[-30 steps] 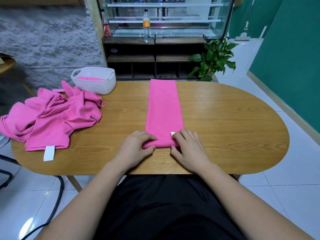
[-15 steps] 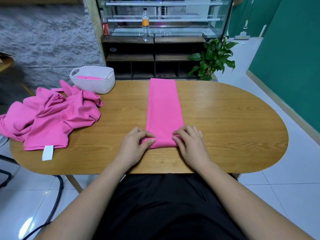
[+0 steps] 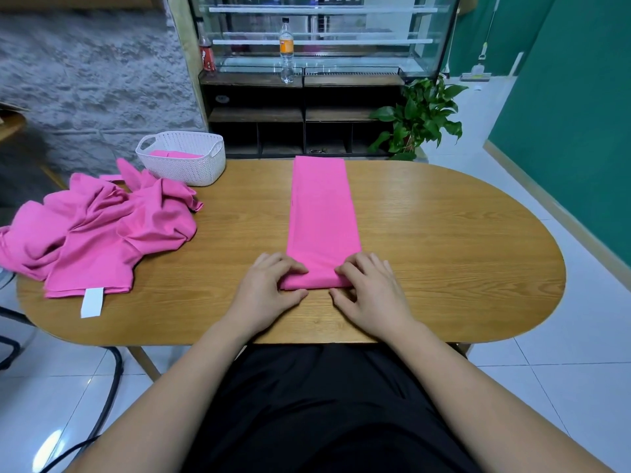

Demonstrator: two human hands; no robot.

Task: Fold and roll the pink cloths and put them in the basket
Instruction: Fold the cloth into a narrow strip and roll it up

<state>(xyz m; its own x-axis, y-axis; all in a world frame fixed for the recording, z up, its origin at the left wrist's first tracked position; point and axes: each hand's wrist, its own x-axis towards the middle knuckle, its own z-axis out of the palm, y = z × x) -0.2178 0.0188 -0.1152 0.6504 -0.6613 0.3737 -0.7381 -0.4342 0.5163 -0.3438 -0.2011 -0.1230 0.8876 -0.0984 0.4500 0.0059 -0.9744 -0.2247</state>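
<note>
**Entry: near end of strip rolled, both hands on it**

The long, flat folded pink cloth strip (image 3: 322, 216) lay on the oval wooden bench (image 3: 444, 250) and ran straight away from the fingers to the far edge. Its near end was turned over into a low roll, which sat directly under the fingertips.

Left hand (image 3: 269, 288): fingers (image 3: 290, 266) curled over the top of the roll at its left corner, thumb on the near side, pinching the cloth.

Right hand (image 3: 368, 288): fingers (image 3: 351, 268) curled over the right corner in the same way, thumb near the roll's near edge. Whether that thumb touched the cloth could not be told.

A crumpled heap of pink cloths (image 3: 102, 230) lay well to the left of the left fingers, with a white label (image 3: 92, 302) hanging from its near hem.

Beyond the heap, far left of the fingers, stood the white perforated plastic basket (image 3: 184, 165). It touched or nearly touched the heap and held one pink rolled cloth (image 3: 174, 154).
</note>
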